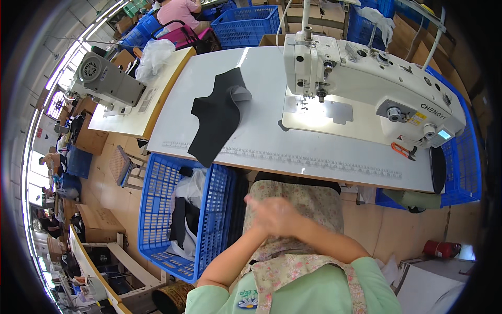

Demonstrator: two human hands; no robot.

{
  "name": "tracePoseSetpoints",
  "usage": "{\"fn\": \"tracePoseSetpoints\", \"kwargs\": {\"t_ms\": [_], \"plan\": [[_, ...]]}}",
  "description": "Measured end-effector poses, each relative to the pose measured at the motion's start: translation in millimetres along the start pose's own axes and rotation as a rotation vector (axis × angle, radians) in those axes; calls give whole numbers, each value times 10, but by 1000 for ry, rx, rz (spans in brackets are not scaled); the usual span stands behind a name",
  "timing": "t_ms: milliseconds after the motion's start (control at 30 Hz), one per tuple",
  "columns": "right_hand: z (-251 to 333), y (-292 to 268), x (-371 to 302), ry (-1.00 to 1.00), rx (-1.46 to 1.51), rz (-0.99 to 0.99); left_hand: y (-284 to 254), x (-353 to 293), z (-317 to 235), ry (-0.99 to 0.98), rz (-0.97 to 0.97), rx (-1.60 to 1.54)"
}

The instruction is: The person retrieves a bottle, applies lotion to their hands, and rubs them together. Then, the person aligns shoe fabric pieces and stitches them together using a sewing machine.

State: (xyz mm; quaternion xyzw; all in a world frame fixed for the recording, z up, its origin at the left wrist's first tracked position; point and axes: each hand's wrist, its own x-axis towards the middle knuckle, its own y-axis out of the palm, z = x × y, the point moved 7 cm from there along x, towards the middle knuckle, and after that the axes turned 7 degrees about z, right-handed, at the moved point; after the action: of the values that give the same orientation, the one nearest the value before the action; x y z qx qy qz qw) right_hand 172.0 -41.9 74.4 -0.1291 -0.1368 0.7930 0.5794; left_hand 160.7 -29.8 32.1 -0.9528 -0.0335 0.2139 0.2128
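Note:
Above my apron-covered lap, my left hand [260,215] and my right hand [285,215] are pressed together. Motion smears both, so their fingers are hard to make out, and no object shows between them. Beyond them, a dark cut fabric piece [217,118] lies on the white sewing table [261,138]. One edge of it is folded over, showing a grey underside, and its lower tip hangs at the table's front edge. To the right stands a white sewing machine [361,73] with its lamp lit. Orange-handled thread snips [403,152] rest by its base.
Left of my lap, a blue plastic basket [209,220] holds dark and grey fabric pieces and clear plastic. A printed ruler strip [314,163] runs along the table's front. A second machine [110,78] stands at the left, and a person in pink [178,13] sits at the back.

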Motion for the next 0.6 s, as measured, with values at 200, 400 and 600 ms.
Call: {"fn": "tracePoseSetpoints", "kwargs": {"t_ms": [200, 400, 600], "plan": [[146, -108, 83, -157, -284, -70, 11, -83, -377, 154, -260, 935], [196, -342, -32, 929, -641, -169, 99, -145, -397, 186, -277, 942], [-67, -615, -39, 450, -224, -476, 152, -100, -213, 12, -12, 1150]]}}
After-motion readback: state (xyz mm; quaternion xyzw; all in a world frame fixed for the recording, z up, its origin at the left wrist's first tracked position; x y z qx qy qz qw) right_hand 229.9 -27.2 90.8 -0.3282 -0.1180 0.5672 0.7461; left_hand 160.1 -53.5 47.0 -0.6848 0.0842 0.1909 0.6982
